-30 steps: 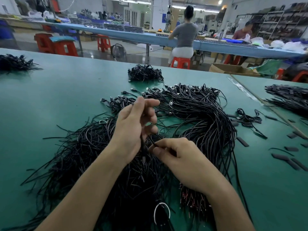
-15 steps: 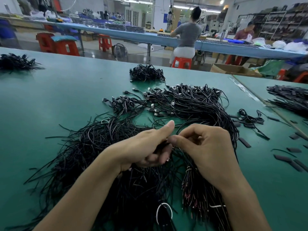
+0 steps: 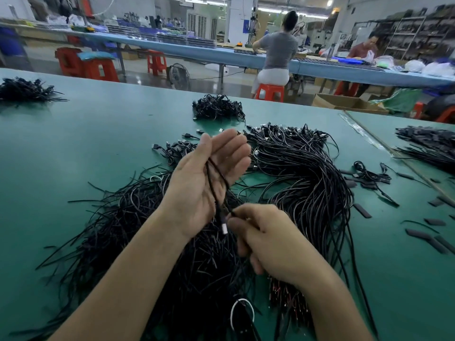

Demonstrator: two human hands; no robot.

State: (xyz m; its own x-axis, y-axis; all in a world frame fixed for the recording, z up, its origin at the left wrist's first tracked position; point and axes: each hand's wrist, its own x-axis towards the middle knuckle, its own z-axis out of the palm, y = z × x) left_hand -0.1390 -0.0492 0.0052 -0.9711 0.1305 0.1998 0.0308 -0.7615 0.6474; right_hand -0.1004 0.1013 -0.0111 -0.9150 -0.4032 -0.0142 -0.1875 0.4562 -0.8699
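The looped black cable [image 3: 216, 183] lies across the upturned left hand [image 3: 197, 183], fingers slack, nothing clamping it, while the right hand [image 3: 268, 239] pinches its lower end just beside the metal plug [image 3: 224, 228]. A sharp tug could slide the loop off into the heap [image 3: 307, 188] below on the green table [image 3: 86, 143] and tangle it.

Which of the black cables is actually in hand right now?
The single cable looped across the left hand, its lower part pinched by the right hand; all the others lie in heaps on the green table.
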